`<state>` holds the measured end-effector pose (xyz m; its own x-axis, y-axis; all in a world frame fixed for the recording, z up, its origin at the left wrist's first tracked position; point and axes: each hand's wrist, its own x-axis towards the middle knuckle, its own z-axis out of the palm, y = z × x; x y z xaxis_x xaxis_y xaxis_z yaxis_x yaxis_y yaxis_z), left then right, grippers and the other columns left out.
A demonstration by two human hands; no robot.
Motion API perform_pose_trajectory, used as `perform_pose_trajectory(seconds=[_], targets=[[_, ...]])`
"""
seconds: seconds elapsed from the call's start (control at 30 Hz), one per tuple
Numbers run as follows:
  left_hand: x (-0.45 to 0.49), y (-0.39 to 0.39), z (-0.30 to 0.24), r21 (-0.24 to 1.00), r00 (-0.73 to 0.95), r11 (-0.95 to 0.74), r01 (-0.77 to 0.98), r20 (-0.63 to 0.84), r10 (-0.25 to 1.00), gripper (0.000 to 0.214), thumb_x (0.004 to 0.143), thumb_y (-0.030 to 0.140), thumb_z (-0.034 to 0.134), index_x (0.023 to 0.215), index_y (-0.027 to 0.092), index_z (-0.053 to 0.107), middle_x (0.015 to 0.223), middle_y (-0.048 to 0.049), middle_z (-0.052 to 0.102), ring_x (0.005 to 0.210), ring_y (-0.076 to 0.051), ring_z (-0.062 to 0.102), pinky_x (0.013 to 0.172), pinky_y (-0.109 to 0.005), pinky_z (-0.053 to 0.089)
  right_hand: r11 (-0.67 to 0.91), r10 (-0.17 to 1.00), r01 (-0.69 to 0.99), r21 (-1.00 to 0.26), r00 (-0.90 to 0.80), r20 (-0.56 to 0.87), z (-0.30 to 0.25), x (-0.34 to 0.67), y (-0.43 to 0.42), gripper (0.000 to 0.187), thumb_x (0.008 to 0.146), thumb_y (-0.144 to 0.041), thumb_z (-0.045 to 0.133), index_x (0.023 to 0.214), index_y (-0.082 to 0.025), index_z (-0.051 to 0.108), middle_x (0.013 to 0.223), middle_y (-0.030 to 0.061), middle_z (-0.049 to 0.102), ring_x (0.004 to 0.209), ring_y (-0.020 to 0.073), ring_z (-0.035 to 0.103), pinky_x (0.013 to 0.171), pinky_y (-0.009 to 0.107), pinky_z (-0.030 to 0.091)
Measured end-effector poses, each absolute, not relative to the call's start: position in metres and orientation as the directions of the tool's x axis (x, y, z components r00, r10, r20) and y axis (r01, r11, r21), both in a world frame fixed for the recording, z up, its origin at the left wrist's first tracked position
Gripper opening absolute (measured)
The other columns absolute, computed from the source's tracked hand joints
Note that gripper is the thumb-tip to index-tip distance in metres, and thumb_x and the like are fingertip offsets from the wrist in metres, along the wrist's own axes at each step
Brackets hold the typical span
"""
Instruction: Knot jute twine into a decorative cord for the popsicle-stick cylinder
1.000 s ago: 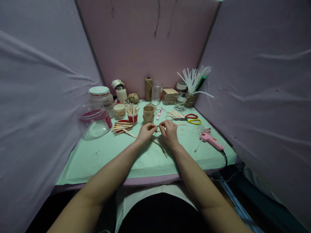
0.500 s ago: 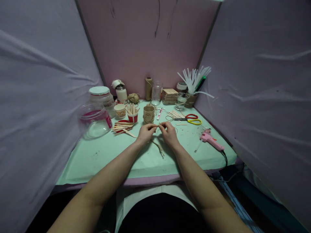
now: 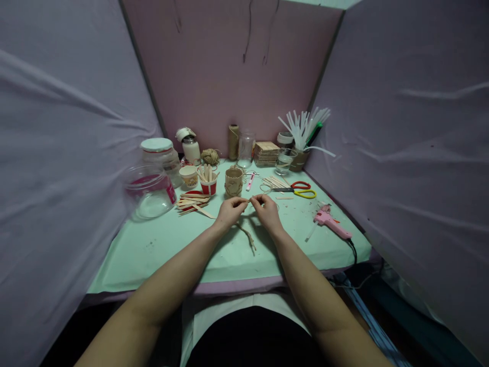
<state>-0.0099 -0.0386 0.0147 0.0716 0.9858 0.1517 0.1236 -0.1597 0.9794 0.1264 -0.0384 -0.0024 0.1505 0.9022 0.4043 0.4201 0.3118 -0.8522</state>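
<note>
My left hand (image 3: 230, 210) and my right hand (image 3: 268, 210) meet over the middle of the green table (image 3: 160, 244), fingers pinched. Between them they hold a length of brown twine (image 3: 247, 235), whose braided tail hangs down onto the table toward me. A twine-wrapped cup (image 3: 234, 181) stands just behind the hands. Loose wooden craft sticks (image 3: 191, 201) lie left of my left hand.
A clear jar (image 3: 150, 192) and a lidded jar (image 3: 161, 155) stand at the left. Red and yellow scissors (image 3: 299, 189) and a pink glue gun (image 3: 330, 223) lie at the right. Twine spools, a stick-filled cup (image 3: 208, 181) and a holder of white rods (image 3: 301, 137) line the back. Cloth walls close three sides.
The twine's hanging tail has drawn shorter and shifted left toward me. Both hands stay pinched together at the same spot; the view has tilted slightly.
</note>
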Motion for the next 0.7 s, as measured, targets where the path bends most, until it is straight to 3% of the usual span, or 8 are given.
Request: perform_pose_trajectory(seconds=[0.2,0.7], targets=[[-0.0113,-0.0366,0.0115,0.976,0.042,-0.173,0.131,0.169,0.985,0.025,0.067,0.038,0.065,0.07,0.013,0.069,0.062,-0.0014,0.06,0.062,-0.013,0.05,0.06,-0.024,0.038,0.323,0.916,0.364,-0.874,0.111,0.385,-0.0047,0.1258,-0.0371,0.026,0.076,-0.041,0.054,0.076,-0.017,0.062,0.076,0.0042,0.066,0.072,0.0164,0.056,0.071,0.029,0.044],[-0.0111,-0.0352,0.0069,0.953,0.074,-0.236,0.188,0.226,0.971,0.018,0.069,0.031,0.061,0.068,0.015,0.069,0.068,-0.0027,0.065,0.068,-0.015,0.055,0.066,-0.026,0.042,0.317,0.922,0.372,-0.873,0.095,0.375,-0.0048,0.125,-0.0373,0.026,0.078,-0.04,0.052,0.078,-0.018,0.064,0.078,0.0046,0.066,0.073,0.0168,0.057,0.07,0.029,0.044]])
